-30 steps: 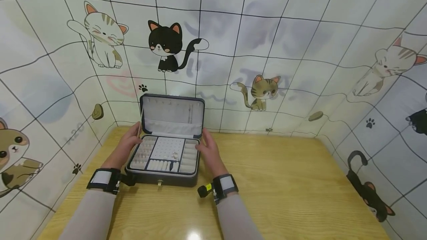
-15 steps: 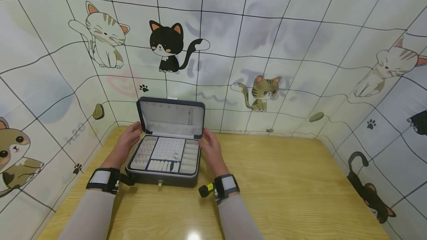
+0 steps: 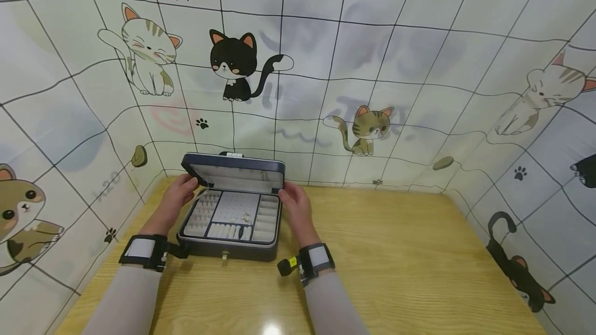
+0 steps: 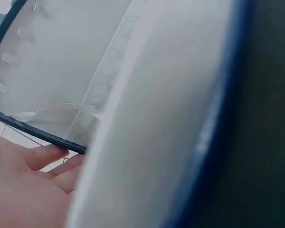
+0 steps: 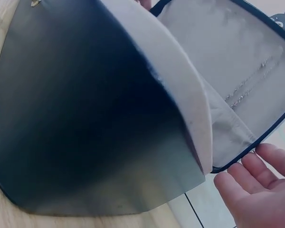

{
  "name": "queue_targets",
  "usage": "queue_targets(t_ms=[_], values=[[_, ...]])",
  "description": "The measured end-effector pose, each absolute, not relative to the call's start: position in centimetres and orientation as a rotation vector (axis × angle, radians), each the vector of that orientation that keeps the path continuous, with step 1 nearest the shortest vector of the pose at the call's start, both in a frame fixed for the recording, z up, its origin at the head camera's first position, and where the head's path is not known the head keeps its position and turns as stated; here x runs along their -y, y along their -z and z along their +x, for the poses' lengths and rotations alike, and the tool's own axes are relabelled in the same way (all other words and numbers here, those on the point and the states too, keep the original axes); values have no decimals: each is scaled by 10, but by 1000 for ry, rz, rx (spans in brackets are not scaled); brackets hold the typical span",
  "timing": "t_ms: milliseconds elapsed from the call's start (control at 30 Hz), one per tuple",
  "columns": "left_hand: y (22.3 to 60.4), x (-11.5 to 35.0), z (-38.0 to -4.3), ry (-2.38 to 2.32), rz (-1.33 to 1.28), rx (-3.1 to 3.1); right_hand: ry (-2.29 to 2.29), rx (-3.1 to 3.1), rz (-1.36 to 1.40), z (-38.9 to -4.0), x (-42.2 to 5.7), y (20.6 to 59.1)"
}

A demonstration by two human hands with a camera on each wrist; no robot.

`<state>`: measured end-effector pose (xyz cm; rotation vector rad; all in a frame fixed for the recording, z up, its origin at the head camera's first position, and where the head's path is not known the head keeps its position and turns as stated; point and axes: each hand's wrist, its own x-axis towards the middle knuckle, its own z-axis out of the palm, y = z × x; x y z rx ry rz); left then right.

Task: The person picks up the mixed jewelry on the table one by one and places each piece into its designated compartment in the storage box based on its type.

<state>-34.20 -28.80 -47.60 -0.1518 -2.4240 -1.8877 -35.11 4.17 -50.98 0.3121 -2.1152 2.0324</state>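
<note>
A dark navy jewellery box (image 3: pixel 200 248) stands on the table. Its lid (image 3: pixel 233 160) leans forward over the back part of the tray. My left hand (image 3: pixel 173 199) touches the lid's left edge, the thumb against the rim and the fingers extended in the left wrist view. On the opposite side, my right hand (image 3: pixel 298 212) rests extended fingertips (image 5: pixel 266 151) against the lid's right rim. White compartments (image 3: pixel 266 221), a perforated panel (image 3: pixel 233 206) with small earrings, and ring rolls (image 3: pixel 223 230) fill the tray. A silver chain (image 5: pixel 235 101) hangs inside the lid.
The wooden table (image 3: pixel 382 257) stretches to the right of the box. Behind it rises a white gridded cloth (image 3: pixel 307 66) printed with cats, close to the lid's back. A small brass clasp (image 3: pixel 225 255) sits at the box's front.
The lid has tilted forward and down, so less of its inside shows in the head view. Both hands have stayed at the sides of the lid, shifting slightly.
</note>
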Motion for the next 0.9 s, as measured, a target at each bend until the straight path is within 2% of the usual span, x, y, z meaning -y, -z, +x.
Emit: queue_targets(t_ms=[533, 900], values=[[461, 294, -327, 1857, -172, 2496, -2016, 2166, 349, -345, -46, 504], [468, 303, -323, 1823, -244, 2538, -2043, 2167, 374, -341, -49, 513]])
